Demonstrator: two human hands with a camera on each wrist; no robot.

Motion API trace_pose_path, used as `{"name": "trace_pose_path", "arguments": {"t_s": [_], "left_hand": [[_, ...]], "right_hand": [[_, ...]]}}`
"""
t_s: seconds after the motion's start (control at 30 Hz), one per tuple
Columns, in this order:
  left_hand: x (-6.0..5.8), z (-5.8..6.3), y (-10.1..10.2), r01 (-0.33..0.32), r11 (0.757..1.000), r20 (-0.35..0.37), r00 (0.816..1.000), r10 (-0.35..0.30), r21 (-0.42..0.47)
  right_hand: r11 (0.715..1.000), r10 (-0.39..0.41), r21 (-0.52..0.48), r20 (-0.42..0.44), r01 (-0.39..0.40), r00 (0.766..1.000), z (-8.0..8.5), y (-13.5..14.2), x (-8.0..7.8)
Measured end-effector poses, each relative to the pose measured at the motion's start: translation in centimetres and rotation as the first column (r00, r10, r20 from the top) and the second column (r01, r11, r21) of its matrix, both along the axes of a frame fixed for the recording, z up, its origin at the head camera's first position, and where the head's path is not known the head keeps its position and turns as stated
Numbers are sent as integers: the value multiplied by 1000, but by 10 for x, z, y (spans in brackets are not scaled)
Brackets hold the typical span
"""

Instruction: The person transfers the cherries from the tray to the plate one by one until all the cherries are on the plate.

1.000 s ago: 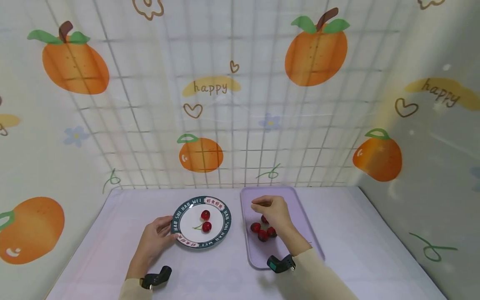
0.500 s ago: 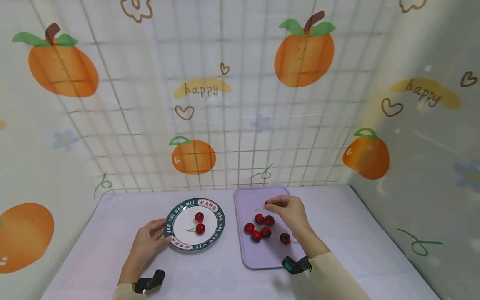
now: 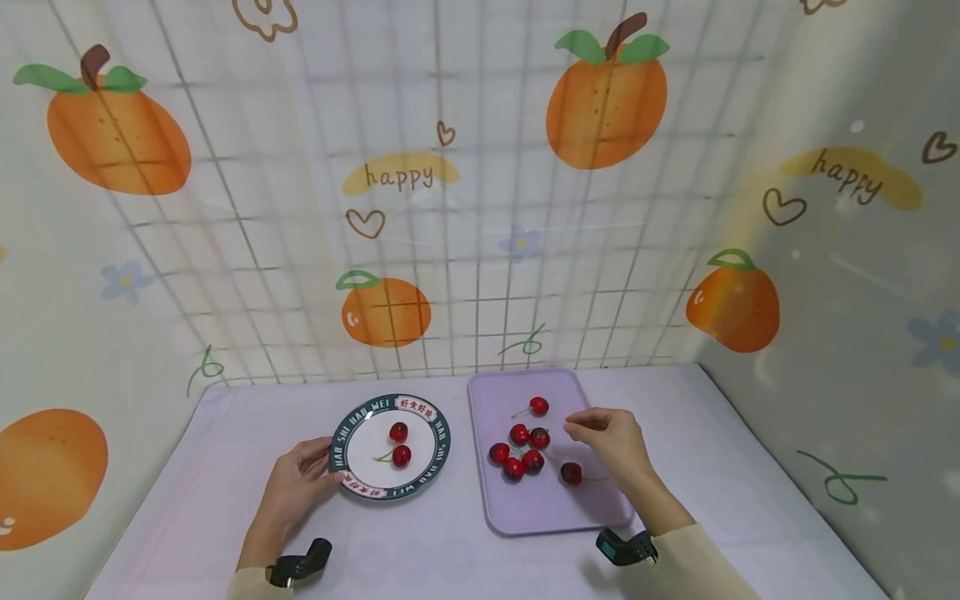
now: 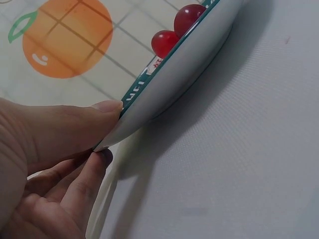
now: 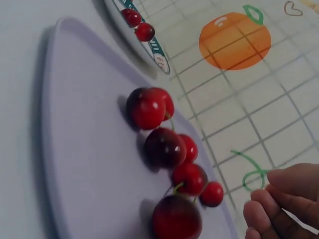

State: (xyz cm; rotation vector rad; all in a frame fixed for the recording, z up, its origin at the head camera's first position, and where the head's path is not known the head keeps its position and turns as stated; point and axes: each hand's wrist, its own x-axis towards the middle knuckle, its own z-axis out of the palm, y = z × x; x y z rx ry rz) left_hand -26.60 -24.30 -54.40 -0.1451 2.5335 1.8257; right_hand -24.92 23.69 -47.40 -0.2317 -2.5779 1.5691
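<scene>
My left hand (image 3: 292, 483) pinches the near-left rim of a round white plate (image 3: 360, 446) with a dark green lettered border, thumb over the rim and fingers beneath. On the plate lie two red cherries; the nearer cherry (image 3: 401, 456) has a green stem. My right hand (image 3: 615, 442) hovers over the right side of a lilac tray (image 3: 517, 517), its thumb and fingertips brought together with nothing visible between them. Several cherries (image 5: 164, 148) are grouped on the tray, left of that hand. A single cherry (image 3: 538, 406) lies farther back, and a dark cherry (image 3: 572, 473) nearer the wrist.
Plate and tray stand side by side on a pale table (image 3: 420, 542). Behind them, a translucent sheet (image 3: 480, 208) printed with oranges hangs over a wire grid, with more sheeting at both sides. A black wrist device (image 3: 626, 546) sits on the right wrist.
The right hand has let go of the cherry it held half a second ago at the tray's far part and moved right and nearer. The left hand keeps its place on the plate.
</scene>
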Motion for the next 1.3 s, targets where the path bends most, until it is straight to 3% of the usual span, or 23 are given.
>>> {"name": "trace_pose_path", "arguments": {"t_s": [0.43, 0.77, 1.3], "left_hand": [[0, -2, 0, -6, 1000, 8, 1000, 6, 23], [-1, 1, -1, -3, 999, 14, 1000, 2, 49], [1, -1, 0, -9, 999, 26, 1000, 9, 36]], "right_hand": [[998, -25, 54, 47, 23, 999, -16, 24, 15], [987, 67, 142, 34, -71, 997, -22, 32, 24], [966, 109, 231, 49, -117, 993, -25, 36, 32]]}}
